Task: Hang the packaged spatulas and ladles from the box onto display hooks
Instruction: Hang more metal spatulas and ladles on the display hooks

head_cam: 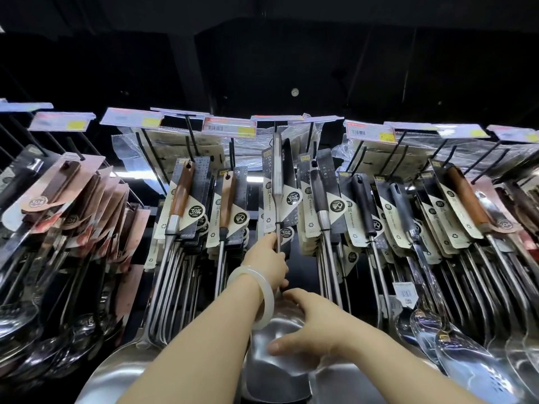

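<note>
Fingers of my left hand (269,259) pinch ladle (277,199) shaft just under its card; right hand (309,325) curls round bowl, steadying. Ladle upright, handle top at hook (275,128) under price tags, centre column. Can't tell if hole is on hook yet. Risk: hole misses tip, ladle slips from my pinch, bowl swings into the hanging spatulas (323,199) beside it. Card reads "304", also "KITCHEN WARE"; price tags (229,128) blurred, unreadable. Box not in view.
</note>
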Demonstrator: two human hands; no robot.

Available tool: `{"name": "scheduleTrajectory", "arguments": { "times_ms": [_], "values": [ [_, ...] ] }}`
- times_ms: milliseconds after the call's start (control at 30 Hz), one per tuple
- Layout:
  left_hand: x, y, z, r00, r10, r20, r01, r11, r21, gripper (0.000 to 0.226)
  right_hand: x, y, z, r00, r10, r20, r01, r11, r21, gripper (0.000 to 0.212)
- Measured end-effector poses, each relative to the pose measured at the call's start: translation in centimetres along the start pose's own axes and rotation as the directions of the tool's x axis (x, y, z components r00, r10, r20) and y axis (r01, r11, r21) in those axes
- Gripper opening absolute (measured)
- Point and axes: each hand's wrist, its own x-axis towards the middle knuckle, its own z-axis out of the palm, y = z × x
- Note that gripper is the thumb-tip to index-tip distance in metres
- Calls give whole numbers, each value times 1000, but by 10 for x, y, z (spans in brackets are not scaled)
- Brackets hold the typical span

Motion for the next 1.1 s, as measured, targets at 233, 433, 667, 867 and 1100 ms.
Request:
{"name": "scheduleTrajectory", "arguments": {
  "times_ms": [233, 433, 667, 867, 1100],
  "values": [
    [-3, -45, 14, 988, -148, -50, 146, 988, -41, 26, -9, -5, 3, 996, -50, 74, 56, 996, -71, 30],
    [2, -50, 15, 981, -180, -71, 180, 984, -4, 28, -3, -3, 9, 992, -66, 103, 76, 992, -99, 35],
    [6, -63, 21, 966, -250, -60, 246, 966, -77, 35, 11, 9, 20, 987, -16, 162, 51, 975, -216, 57],
    [2, -68, 12, 979, -200, 42, 199, 980, 15, 26, 12, 11, 27, 984, 91, 152, -21, 912, -411, 67],
    [-32, -39, -2, 1000, 3, 10, -7, 898, 440, 33, -2, -5, 22, 999, -45, 11, 44, 849, -527, 44]
  ]
}}
